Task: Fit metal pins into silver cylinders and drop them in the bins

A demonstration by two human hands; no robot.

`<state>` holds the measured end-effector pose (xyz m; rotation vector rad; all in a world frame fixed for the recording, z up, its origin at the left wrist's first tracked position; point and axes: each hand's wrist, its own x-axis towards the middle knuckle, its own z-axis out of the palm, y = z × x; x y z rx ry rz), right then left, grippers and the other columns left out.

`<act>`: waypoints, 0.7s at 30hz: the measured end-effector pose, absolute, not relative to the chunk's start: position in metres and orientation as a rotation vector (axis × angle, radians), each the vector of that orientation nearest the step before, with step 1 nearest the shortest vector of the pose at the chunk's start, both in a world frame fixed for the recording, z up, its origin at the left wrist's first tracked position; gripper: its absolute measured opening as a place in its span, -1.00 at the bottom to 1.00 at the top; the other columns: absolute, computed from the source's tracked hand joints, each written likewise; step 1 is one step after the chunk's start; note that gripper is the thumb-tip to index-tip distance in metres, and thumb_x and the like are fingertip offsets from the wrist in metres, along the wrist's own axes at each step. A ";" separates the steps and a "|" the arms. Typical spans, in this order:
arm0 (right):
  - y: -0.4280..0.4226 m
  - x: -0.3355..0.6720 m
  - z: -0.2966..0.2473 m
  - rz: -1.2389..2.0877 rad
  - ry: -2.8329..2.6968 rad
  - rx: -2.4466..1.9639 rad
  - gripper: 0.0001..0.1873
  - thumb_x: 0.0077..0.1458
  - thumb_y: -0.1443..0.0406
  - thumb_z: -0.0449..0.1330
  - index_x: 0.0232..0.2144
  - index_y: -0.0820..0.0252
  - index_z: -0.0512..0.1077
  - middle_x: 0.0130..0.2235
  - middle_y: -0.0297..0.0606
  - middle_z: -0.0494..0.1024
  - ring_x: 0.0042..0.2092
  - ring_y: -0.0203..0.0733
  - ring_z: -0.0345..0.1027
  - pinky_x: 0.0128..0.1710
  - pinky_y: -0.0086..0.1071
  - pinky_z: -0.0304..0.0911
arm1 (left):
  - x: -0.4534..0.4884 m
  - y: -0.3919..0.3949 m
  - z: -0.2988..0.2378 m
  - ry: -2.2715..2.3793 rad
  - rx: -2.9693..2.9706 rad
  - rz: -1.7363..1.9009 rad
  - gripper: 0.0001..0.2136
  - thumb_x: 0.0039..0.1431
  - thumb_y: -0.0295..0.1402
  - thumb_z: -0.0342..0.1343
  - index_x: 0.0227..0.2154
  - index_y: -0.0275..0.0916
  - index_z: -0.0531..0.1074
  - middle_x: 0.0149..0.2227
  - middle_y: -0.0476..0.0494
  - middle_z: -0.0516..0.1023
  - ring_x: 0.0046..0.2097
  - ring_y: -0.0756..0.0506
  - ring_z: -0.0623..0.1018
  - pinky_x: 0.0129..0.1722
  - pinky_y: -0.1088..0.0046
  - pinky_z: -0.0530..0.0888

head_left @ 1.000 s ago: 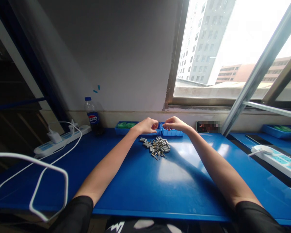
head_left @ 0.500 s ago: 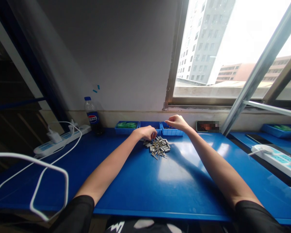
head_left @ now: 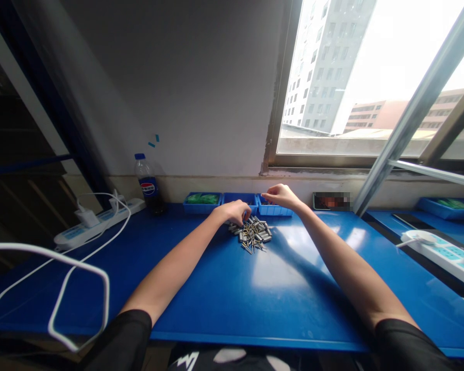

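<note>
A pile of small metal pieces, silver cylinders mixed with thin brass-coloured pins, lies on the blue table. At the pile's far left edge is my left hand, fingers curled down and pinched; anything between the fingertips is hidden. My right hand hovers over the right blue bin, its fingertips pressed together above the bin's left part. Whatever it may hold is too small to make out. Behind my left hand stands the middle blue bin, partly covered by that hand.
A left blue bin holds green packets. Farther left stand a cola bottle and a white power strip with looping cables. A phone-like object leans by the wall. Another power strip lies right, past a metal post.
My right hand has dipped slightly toward the right bin. My left hand has barely shifted at the pile's edge.
</note>
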<state>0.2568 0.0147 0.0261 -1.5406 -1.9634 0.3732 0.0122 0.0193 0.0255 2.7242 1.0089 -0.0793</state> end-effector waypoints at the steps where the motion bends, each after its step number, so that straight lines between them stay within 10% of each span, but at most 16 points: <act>1: 0.015 0.257 0.026 0.370 -1.964 -1.544 -0.56 0.12 -0.02 0.26 -0.54 0.21 0.56 -0.48 -0.21 0.63 -0.42 -0.17 0.49 -0.43 -0.41 0.27 | 0.011 0.020 0.026 0.994 2.707 -0.066 -0.71 -0.18 -0.55 0.28 -0.30 -0.23 0.60 -0.32 -0.10 0.66 -0.35 -0.07 0.58 -0.44 0.53 0.39; 21: -0.004 0.235 0.040 1.043 -2.304 -1.191 -0.54 0.03 -0.02 0.40 -0.20 0.22 0.66 -0.32 -0.19 0.70 -0.27 -0.11 0.59 -0.30 -0.38 0.43 | -0.005 0.023 0.052 0.634 2.465 0.574 -0.76 -0.04 -0.41 0.33 -0.30 -0.26 0.43 -0.42 0.02 0.52 -0.38 0.02 0.52 -0.39 0.57 0.40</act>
